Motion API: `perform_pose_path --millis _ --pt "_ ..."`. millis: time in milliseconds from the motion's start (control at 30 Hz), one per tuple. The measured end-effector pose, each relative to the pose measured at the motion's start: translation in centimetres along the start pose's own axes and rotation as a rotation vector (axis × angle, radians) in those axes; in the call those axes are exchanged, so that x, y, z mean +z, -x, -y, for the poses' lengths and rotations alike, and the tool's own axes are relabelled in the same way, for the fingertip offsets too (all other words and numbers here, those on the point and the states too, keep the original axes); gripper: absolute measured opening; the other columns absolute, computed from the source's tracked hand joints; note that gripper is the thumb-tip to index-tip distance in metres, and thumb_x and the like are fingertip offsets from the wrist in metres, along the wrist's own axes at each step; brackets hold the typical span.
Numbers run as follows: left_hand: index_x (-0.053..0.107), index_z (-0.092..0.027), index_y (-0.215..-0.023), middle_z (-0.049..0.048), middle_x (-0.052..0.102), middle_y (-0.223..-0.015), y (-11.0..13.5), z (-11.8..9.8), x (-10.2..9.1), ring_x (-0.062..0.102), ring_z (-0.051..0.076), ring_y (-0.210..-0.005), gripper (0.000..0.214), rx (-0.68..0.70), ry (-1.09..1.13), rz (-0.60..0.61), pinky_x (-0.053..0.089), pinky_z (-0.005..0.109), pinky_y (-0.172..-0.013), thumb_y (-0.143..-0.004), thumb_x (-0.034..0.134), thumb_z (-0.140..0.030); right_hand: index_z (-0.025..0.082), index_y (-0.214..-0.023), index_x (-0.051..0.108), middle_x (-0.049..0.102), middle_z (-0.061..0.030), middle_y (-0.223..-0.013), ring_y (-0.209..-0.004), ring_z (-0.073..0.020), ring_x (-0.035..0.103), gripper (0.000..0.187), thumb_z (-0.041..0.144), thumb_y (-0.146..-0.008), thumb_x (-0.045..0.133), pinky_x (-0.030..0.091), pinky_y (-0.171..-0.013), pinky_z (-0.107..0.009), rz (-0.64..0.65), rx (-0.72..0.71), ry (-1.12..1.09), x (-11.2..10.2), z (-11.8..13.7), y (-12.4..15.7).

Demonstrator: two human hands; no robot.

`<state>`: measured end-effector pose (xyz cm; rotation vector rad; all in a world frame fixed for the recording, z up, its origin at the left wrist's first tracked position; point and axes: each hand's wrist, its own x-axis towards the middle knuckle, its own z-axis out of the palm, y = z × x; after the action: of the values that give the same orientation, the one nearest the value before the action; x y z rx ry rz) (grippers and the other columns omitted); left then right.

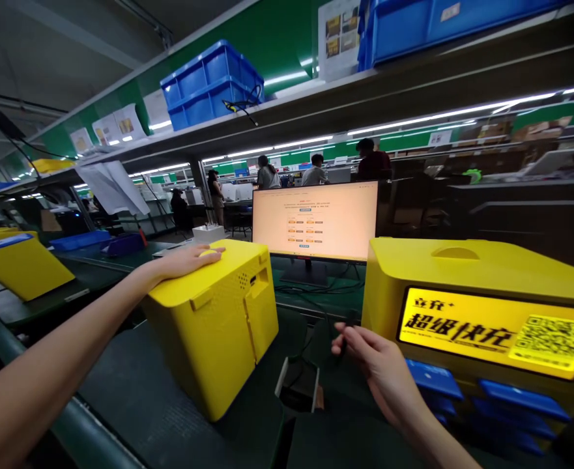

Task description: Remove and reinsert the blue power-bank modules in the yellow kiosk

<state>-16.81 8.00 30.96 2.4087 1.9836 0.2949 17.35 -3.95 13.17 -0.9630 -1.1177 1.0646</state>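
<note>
Hands first: your left hand (189,259) lies flat, palm down and fingers stretched out, on top of the yellow box (215,319) that stands on the dark bench mat (135,397) in front of you. It grips nothing; it only presses on the lid. That box has a perforated patch and hinged flaps on the side turned toward you, and no writing on it can be read.

Your right hand (372,365) hovers low between the two yellow housings, its fingers curled and pinched around a small dark plug (350,320), the end of a black cable (311,306) whose run across the bench is hard to follow. What kind of plug it is cannot be told.

Just to the right of that hand stands the yellow charging cabinet (462,273), bigger than the box. Its lit panel (492,332) carries large black Chinese characters that read roughly "超级快充", a smaller line above them, and a QR code at the right end. Blue slots (433,381) sit in rows under the panel.

Behind both housings the monitor (315,220) shows a pale page with small orange buttons; its text is too small to read. Overhead, blue crates (211,81) and printed sheets (338,36) sit on the shelf. Several people (316,170) work at stations well beyond the screen. Another yellow housing (20,264) lies tilted at far left.
</note>
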Motion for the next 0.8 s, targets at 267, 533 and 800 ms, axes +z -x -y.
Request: perform_pose_path --millis 267,533,800 --pt "0.038 -0.04 -0.135 -0.0033 0.026 -0.15 2.1 -1.3 -0.1 0.034 0.024 -0.13 0.059 0.019 0.035 0.122 0.019 0.041 -0.108 -0.085 0.026 -0.069 0.013 -0.117 0.059 0.062 -0.0099 -0.091 -0.086 -0.0215 0.058 0.032 0.02 -0.093 0.039 0.047 -0.075 -0.032 0.196 -0.696 0.868 8.6 0.2 -6.1" --pt "0.037 -0.044 -0.134 -0.0045 0.026 -0.15 2.1 -1.5 -0.1 0.032 0.027 -0.132 0.06 -0.011 0.003 0.123 0.02 0.044 -0.108 -0.082 0.026 -0.072 0.019 -0.103 0.063 0.061 -0.0037 -0.077 -0.071 -0.0185 0.058 0.021 0.018 -0.091 0.046 0.04 -0.058 -0.026 0.19 -0.682 1.058 10.7 1.5 -7.3" --pt "0.04 -0.045 -0.132 -0.0091 0.031 -0.147 1.2 -0.4 0.2 0.037 0.024 -0.128 0.055 0.004 0.013 0.092 0.024 0.04 -0.107 -0.083 0.031 -0.069 0.015 -0.091 0.062 0.062 -0.0069 -0.087 -0.072 -0.0191 0.058 0.017 0.014 -0.09 0.045 0.039 -0.058 -0.028 0.207 -0.655 1.229 13.1 1.8 -8.7"
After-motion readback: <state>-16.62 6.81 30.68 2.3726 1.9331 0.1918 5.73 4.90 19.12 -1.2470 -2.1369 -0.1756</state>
